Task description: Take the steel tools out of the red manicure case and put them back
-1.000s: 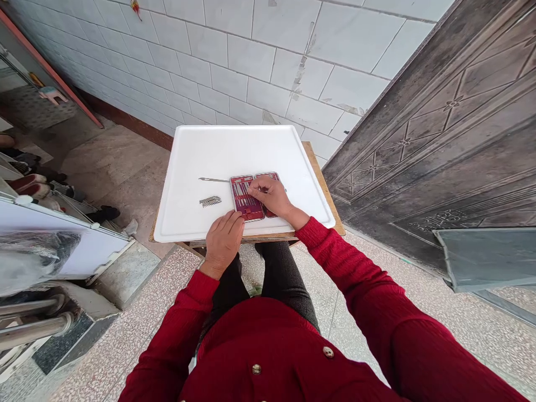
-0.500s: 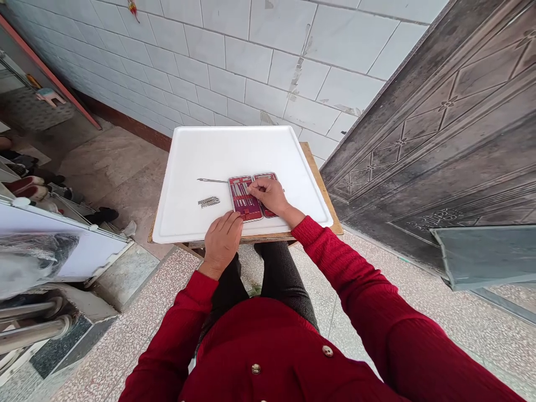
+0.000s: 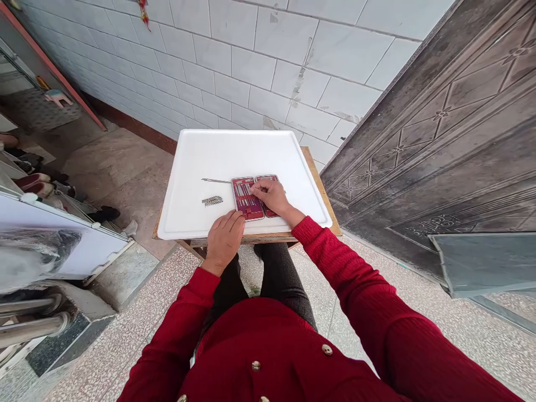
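Note:
A dark red manicure set case [image 3: 251, 214] lies unfolded on a white board, with several slim metal tools [image 3: 243, 192] strapped in its left half. My right hand [image 3: 271, 196] reaches over the right half, thumb and fingertips pinched together at the row of tools; what they grip is hidden by the fingers. My left hand [image 3: 226, 231] lies at the board's front edge, fingers stretched out, their tips touching the case's lower left corner. Left of the case are a silver nail clipper [image 3: 212, 201] and a thin metal tool [image 3: 215, 180], its right end against the case.
The white board [image 3: 234, 151] rests on a small wooden table [image 3: 315, 167] against a tiled wall [image 3: 234, 64]. A dark patterned metal door [image 3: 419, 139] stands to the right. At left is a shoe rack [image 3: 54, 215] with shoes.
The view has shifted slightly, so the board sits a little differently in it. Both hands keep nearly the same places at the case, the right one still pinched over the tools.

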Motion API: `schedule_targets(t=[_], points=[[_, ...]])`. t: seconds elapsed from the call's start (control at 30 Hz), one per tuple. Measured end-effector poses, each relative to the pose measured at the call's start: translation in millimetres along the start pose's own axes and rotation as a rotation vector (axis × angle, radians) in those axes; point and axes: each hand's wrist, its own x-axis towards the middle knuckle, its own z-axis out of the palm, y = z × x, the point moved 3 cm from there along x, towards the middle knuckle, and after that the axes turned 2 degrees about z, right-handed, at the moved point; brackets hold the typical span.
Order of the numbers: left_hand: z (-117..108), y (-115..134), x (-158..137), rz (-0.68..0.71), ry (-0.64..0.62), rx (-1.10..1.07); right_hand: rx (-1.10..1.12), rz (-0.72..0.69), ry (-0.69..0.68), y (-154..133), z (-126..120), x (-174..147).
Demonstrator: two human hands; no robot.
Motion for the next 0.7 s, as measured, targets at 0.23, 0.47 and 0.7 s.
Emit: schedule_targets(t=[0.23,0.47,0.7], points=[[-0.4,0.5,-0.2,0.025,0.015,0.029,0.020,0.042,-0.052,-10.8,-1.4,6.9],[2.2,-1.5,-2.4,-0.002,-0.016,-0.026,-0.335,-0.037,-0.279,-60.9,24.2,34.3],[-0.5,0.7,-2.9,0.004,-0.010,0.001,-0.883,-0.064,-0.429,-84.8,77.6,72.6]])
